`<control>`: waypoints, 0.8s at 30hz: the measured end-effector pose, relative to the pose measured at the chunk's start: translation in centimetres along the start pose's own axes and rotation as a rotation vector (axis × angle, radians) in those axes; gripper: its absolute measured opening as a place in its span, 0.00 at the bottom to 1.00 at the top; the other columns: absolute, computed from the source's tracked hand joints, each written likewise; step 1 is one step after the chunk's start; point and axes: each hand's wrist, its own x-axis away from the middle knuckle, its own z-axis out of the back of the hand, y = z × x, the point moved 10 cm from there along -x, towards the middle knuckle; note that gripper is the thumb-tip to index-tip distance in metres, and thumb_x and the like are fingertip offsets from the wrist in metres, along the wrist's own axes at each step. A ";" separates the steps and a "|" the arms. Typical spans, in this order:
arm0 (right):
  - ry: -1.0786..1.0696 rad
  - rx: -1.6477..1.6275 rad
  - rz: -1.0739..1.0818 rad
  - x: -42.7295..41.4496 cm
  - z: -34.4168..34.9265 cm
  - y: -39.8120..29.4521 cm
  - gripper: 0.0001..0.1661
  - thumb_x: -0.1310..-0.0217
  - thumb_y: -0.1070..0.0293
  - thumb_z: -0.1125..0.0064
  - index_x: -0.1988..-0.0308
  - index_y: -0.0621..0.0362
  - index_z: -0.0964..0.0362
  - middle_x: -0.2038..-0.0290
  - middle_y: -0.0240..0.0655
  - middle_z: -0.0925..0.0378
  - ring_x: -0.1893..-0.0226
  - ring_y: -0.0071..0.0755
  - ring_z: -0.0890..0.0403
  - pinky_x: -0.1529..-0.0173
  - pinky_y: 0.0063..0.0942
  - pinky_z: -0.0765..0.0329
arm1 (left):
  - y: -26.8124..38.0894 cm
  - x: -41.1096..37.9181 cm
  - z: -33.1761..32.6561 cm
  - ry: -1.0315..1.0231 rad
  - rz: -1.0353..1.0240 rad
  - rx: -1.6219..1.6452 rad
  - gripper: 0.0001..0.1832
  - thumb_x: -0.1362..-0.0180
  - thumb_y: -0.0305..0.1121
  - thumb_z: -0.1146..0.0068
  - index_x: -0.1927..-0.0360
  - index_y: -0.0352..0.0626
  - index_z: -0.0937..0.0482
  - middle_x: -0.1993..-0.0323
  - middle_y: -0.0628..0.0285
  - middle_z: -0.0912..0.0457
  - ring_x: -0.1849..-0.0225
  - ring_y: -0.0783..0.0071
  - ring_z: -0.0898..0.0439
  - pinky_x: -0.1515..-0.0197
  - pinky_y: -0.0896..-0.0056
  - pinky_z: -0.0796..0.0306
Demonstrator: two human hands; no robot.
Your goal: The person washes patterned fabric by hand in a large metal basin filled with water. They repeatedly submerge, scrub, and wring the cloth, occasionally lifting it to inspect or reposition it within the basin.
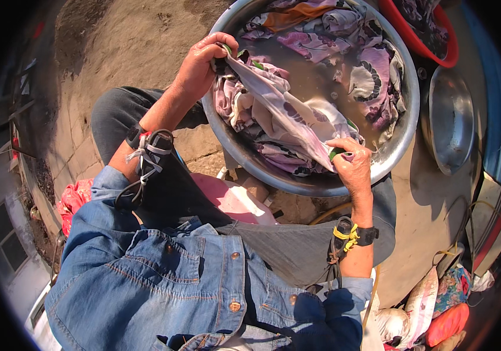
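Note:
A large metal basin [402, 145] holds murky water [312, 81] and wet floral cloth in pink, white and dark purple. My left hand [204, 61] grips one end of a pale patterned cloth [272, 96] at the basin's left rim. Near the front right rim, my right hand [352, 162] pinches another part of the same cloth. Between the two hands the cloth is stretched in a slanting band, its lower folds lying in the basin. More floral fabric [375, 87] lies partly in the water along the right inner wall. Fingertips of both hands are partly hidden by cloth.
A red basin [450, 48] with dark wet cloth stands at the upper right. Below it is a smaller metal basin [452, 118]. Several stuffed bags [421, 298] lie at the lower right. A pink and white plastic item [233, 197] sits between my legs.

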 end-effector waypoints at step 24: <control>0.627 -0.972 -0.267 2.3 8.2 8.2 0.10 0.47 0.72 0.38 0.63 0.60 0.28 0.69 0.29 0.26 0.69 0.21 0.26 0.62 0.19 0.27 | 0.1 -0.5 2.7 0.105 -0.008 -0.117 0.14 0.48 0.23 0.55 0.59 0.37 0.22 0.64 0.62 0.21 0.63 0.76 0.25 0.56 0.78 0.32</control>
